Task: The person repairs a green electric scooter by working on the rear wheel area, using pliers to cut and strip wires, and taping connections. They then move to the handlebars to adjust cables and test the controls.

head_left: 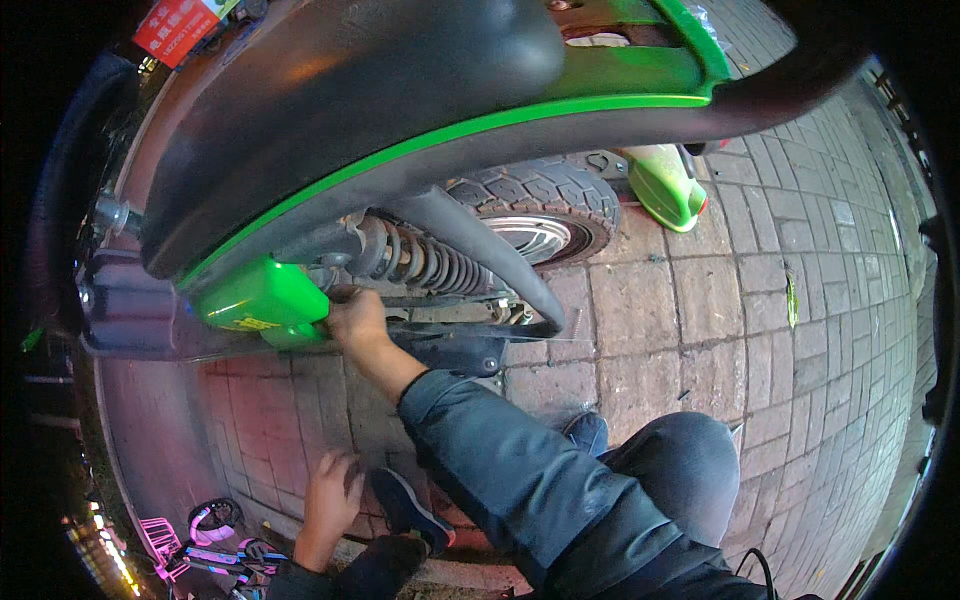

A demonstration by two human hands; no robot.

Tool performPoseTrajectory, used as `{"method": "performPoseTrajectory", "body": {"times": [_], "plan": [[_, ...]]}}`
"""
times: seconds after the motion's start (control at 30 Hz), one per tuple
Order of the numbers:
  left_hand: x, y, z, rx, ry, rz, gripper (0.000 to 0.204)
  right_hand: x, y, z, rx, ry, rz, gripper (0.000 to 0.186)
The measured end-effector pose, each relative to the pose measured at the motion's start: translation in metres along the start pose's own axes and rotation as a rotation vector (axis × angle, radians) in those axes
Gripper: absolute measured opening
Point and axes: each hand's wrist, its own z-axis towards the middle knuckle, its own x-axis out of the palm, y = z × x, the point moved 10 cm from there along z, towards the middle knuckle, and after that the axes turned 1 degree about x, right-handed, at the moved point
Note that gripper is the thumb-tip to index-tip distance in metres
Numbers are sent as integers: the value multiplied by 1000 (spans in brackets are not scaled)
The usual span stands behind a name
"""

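A scooter with a long black seat (pixel 380 80) and green trim fills the upper part of the view. My right hand (pixel 358 318) reaches in at the rear edge of its green side panel (pixel 255 300), just below the coil spring shock absorber (pixel 415 258). The fingers there are bent and closed, their tips hidden by the panel and the frame, so what they grip cannot be made out. Low over the ground, near my shoe, my left hand (pixel 330 495) hangs apart from the scooter, fingers loosely bent and slightly apart, with nothing visible in it.
Behind the shock is the rear wheel (pixel 545 215), with a black bent guard tube (pixel 490 255) running past it. A green rear fender piece (pixel 665 185) sticks out beyond. Brick paving (pixel 720 300) spreads to the right. A small pink-and-blue bicycle (pixel 215 550) stands lower left.
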Motion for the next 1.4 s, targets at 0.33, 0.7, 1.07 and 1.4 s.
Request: {"method": "performPoseTrajectory", "body": {"times": [0.33, 0.7, 1.07, 1.4], "plan": [[41, 6, -38, 79, 80, 43, 26, 25, 9, 14, -374, 395, -285, 35], [62, -8, -43, 21, 104, 35, 27, 28, -16, 25, -185, 151, -388, 49], [73, -1, -69, -123, 213, -43, 32, 41, -8, 29, -257, 72, -492, 23], [84, -3, -64, -39, 169, -15, 35, -43, 26, -43, -338, -252, -141, 23]]}}
